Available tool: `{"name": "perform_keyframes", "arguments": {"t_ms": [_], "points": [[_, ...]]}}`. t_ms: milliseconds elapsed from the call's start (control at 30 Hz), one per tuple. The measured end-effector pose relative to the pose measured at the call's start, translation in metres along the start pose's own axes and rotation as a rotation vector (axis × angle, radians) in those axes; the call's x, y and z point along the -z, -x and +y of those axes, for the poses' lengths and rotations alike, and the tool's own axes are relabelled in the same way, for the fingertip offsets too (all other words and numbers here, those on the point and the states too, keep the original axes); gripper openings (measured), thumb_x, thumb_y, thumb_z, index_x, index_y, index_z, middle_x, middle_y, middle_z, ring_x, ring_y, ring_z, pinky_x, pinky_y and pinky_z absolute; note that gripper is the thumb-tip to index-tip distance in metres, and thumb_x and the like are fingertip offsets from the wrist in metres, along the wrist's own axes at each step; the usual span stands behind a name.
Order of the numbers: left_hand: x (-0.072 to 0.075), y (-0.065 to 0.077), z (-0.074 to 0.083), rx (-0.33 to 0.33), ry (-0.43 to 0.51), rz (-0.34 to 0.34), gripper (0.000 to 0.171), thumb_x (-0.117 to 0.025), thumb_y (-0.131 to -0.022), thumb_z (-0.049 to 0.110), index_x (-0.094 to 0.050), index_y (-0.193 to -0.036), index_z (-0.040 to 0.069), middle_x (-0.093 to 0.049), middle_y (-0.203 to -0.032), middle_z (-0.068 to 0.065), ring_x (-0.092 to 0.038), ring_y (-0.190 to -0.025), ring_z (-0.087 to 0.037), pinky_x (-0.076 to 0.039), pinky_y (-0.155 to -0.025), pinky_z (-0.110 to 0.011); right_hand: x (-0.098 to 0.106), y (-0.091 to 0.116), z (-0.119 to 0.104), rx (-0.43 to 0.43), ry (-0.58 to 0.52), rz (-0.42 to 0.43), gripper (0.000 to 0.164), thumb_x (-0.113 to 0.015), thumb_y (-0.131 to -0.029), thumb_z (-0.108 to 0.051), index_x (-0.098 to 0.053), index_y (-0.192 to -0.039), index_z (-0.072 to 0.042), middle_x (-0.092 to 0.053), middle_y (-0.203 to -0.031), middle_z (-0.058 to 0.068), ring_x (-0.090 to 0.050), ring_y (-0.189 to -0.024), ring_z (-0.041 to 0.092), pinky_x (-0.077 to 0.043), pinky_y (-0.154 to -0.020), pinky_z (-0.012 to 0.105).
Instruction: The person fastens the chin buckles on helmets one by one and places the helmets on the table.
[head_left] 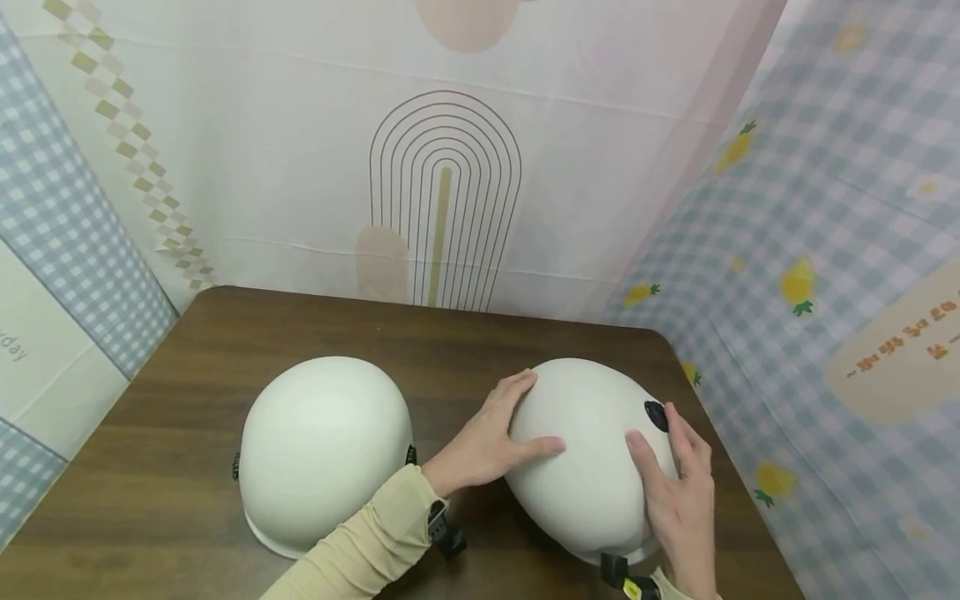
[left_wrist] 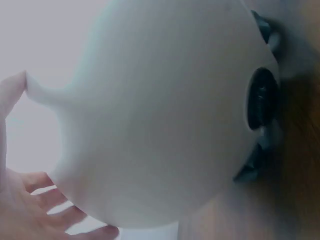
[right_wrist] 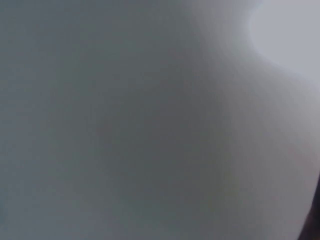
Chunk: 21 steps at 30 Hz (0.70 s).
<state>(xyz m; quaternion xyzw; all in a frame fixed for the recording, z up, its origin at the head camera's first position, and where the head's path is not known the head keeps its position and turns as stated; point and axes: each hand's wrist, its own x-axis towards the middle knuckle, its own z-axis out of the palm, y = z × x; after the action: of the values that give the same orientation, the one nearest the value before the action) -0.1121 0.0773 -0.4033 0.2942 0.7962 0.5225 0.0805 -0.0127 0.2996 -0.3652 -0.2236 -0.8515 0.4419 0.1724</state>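
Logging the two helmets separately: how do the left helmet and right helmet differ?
Handling: both the left hand and right hand hold the right helmet; no hand is on the left helmet.
Fittings, head view: the right helmet shows a black oval on its flank; the left helmet shows only small black bits low at its sides.
Shared: smooth white domes.

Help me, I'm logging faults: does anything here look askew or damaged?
No damage or spill stands out. The white helmet between the left hand and right hand sits at a different angle from the other helmet, likely just from handling.
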Motion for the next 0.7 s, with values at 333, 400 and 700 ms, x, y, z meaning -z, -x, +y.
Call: {"name": "perform_keyframes", "arguments": {"t_ms": [333,400,700], "points": [[0.001,0.0,0.012,0.055,-0.046,-0.027,0.08,-0.059,-0.081,0.071,-0.02,-0.149,0.052,-0.018,-0.156,-0.002,-0.035,-0.134,-0.029,-0.044,-0.094,-0.051,-0.002,0.003,-0.004,0.062,0.016,0.018,0.069,-0.07,-0.089,-0.043,-0.039,-0.15,-0.032,-0.031,-0.152,0.007,-0.025,-0.137,0.037,-0.026,-0.101,0.066],[0.001,0.0,0.013,0.056,-0.047,-0.028,0.081,-0.059,-0.082,0.071,-0.02,-0.15,0.05,-0.016,-0.157,-0.001,-0.035,-0.134,-0.028,-0.044,-0.093,-0.051,-0.002,0.004,-0.004,0.067,0.022,0.021,0.069,-0.069,-0.089,-0.043,-0.039,-0.15,-0.031,-0.031,-0.152,0.008,-0.026,-0.137,0.038,-0.026,-0.1,0.067],[-0.002,-0.002,0.013,-0.015,-0.012,-0.005,0.084,-0.062,-0.084,0.064,-0.025,-0.153,0.032,-0.002,-0.16,0.018,-0.007,-0.147,-0.02,-0.032,-0.104,-0.058,-0.002,0.008,-0.002,0.078,0.029,0.032,0.068,-0.07,-0.088,-0.044,-0.04,-0.149,-0.034,-0.031,-0.15,0.007,-0.031,-0.134,0.038,-0.028,-0.097,0.07]]}}
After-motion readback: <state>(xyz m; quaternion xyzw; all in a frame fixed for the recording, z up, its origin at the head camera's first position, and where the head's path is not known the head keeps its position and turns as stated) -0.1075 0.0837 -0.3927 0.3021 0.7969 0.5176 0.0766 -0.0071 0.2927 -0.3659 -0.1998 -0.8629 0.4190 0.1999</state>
